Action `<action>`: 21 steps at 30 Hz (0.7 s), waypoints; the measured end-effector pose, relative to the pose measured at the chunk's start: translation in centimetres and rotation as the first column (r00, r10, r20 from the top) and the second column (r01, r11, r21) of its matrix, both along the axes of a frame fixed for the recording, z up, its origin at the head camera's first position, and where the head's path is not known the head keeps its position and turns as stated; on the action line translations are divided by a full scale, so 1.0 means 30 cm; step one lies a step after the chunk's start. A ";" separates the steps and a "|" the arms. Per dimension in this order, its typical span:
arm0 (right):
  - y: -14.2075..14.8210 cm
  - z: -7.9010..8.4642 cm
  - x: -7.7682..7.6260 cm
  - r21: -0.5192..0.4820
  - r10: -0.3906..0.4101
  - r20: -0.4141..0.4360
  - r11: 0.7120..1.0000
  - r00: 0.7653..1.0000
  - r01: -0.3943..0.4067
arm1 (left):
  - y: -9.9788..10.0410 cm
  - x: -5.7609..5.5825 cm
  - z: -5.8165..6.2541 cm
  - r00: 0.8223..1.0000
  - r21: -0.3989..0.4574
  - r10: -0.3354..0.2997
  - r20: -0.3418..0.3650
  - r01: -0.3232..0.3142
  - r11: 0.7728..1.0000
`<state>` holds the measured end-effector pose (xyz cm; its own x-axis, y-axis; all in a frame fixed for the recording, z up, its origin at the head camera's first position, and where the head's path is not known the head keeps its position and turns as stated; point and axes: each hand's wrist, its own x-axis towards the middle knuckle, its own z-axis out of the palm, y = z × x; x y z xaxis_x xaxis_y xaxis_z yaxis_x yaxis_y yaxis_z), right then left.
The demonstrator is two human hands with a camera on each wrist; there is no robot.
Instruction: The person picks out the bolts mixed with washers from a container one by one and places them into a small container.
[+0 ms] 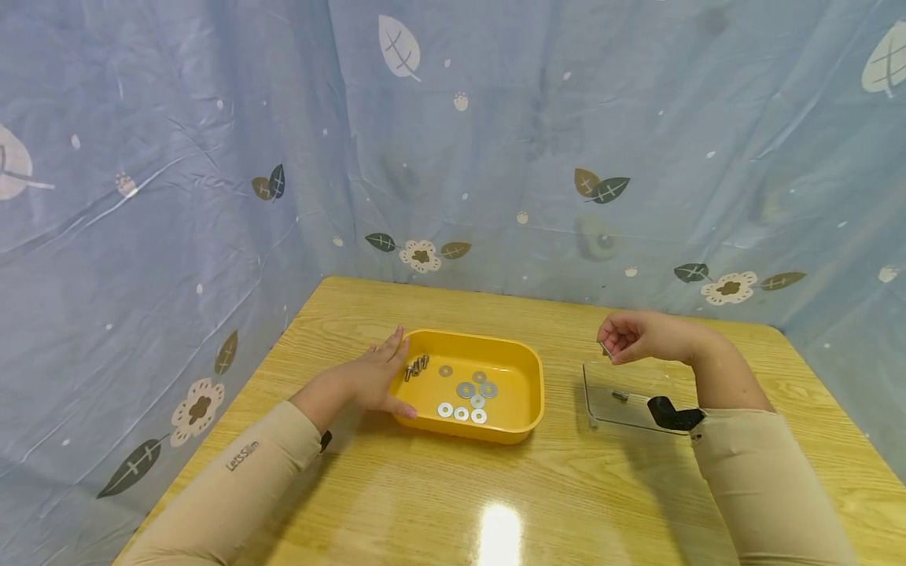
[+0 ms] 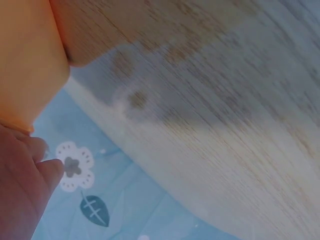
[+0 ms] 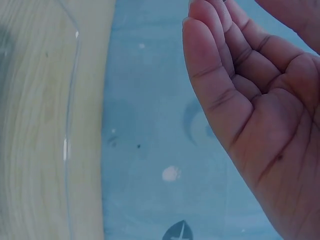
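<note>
My left hand lies spread over the left side of a yellow tray, its fingers along the rim and the thumb on the front edge. Inside the tray are several metal screws at the left and several flat washers of different sizes. My right hand is raised above a clear box, pinching a small metal screw between thumb and fingers. Another screw lies in the clear box. The right wrist view shows the palm and curled fingers; the held piece is mostly hidden there.
The wooden table carries both containers, with bare wood between them. A blue patterned curtain hangs close behind the table and along its left side. A dark wrist mount on the right arm overlaps the clear box.
</note>
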<state>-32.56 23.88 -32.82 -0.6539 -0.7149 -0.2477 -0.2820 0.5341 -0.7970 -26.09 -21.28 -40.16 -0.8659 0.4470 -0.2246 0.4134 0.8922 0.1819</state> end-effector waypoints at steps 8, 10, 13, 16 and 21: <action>0.051 -0.058 -0.006 -0.011 -0.035 0.051 0.999 0.998 0.035 | -0.003 -0.003 -0.001 1.000 -0.016 0.004 0.004 -0.004 1.000; 0.063 -0.077 -0.011 -0.024 -0.032 0.051 0.999 0.998 0.033 | -0.002 -0.004 -0.001 1.000 -0.019 0.001 0.006 -0.001 1.000; 0.079 -0.099 -0.019 -0.041 -0.033 0.049 0.999 0.998 0.035 | 0.001 -0.005 0.004 1.000 -0.023 -0.010 -0.001 0.010 1.000; 0.090 -0.117 -0.024 -0.052 -0.040 0.058 0.998 0.998 0.043 | 0.002 -0.007 0.008 1.000 -0.024 -0.010 -0.008 0.010 1.000; 0.101 -0.143 -0.023 -0.052 -0.058 0.099 0.997 0.993 0.063 | 0.000 -0.006 0.011 1.000 -0.025 -0.002 0.009 0.002 1.000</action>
